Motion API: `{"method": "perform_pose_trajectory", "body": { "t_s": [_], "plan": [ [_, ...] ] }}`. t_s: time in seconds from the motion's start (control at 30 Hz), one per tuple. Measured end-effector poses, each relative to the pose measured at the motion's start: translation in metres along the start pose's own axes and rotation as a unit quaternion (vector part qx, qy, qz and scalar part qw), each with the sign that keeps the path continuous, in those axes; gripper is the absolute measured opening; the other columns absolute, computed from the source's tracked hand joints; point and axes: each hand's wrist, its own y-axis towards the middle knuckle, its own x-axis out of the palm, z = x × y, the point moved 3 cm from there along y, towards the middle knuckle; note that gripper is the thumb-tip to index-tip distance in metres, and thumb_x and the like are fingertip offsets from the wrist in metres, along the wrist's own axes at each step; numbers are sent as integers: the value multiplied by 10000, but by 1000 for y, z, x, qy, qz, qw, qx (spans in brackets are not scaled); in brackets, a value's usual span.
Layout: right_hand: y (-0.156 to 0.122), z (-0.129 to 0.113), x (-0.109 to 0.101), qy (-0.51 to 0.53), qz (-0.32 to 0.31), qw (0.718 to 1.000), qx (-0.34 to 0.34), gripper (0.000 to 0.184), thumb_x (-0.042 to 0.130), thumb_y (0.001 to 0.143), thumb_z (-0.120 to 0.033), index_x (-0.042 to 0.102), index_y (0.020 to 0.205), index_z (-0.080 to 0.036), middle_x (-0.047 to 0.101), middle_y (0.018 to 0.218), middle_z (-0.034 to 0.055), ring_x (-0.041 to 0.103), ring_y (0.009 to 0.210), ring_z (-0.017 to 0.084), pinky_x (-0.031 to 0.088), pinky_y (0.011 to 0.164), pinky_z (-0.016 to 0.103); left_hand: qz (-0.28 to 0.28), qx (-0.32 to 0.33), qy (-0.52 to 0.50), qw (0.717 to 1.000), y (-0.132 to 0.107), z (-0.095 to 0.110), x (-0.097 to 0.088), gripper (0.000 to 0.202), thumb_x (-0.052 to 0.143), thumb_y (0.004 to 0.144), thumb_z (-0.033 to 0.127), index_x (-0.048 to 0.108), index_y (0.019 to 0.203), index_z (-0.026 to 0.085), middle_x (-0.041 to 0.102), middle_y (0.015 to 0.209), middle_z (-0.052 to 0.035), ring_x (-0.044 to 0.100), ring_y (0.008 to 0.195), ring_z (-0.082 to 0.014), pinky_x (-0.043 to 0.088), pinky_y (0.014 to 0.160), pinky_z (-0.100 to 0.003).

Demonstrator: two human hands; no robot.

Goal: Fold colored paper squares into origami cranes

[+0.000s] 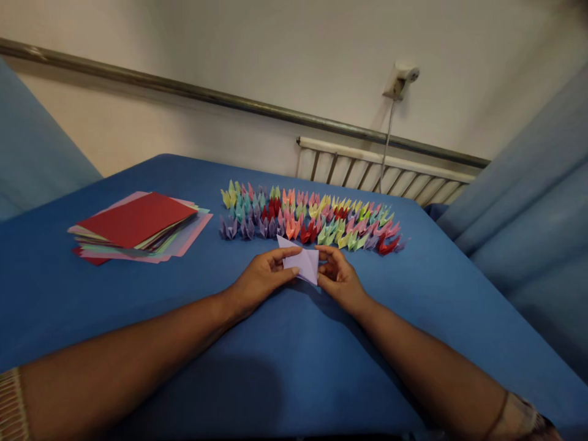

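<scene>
Sitting between left hand (258,277) and right hand (345,283), folded lilac paper (307,263)

A metal rail (261,108) crosses the pale wall (275,43). Above the rail is a socket (394,81), its cord (390,119) hanging past it; below the rail, a white radiator (324,167). Blue curtains (519,184) flank the rail on left and right.

The single view looks from the person's head, forward and down across the blue-covered desk (174,294). It sits close enough that both forearms (133,358) run in from the lower corners, with the left hand (264,272) and right hand (342,278) just below mid-frame. The wall (257,55) lies beyond; its metal rail (229,102) slopes down rightward across the frame.
</scene>
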Motion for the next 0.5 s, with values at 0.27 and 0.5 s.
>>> {"method": "perform_pose_trajectory", "body": {
  "t_s": [0.27, 0.5],
  "plan": [
    [-2, -18, -4, -143, 5, 983, -115, 186, 614, 798, -171, 679, 945, -264, 550, 1228, 65, 551, 1103, 217, 482, 811, 336, -85, -6, 54, 995, -3, -3, 6, 645, 806, 634, 247, 589, 1234, 154, 712, 1007, -59, 653, 886, -179, 488, 837, -311],
    [-3, -14, -2, -111, 30, 988, -106, 54, 643, 834, -274, 631, 805, -229, 628, 1035, 63, 602, 953, 200, 490, 784, 334, -62, 61, 236, 968, -10, 2, 8, 461, 703, 727, 350, 680, 1147, 162, 710, 957, -55, 617, 819, -194, 482, 737, -282]
  ]
}}
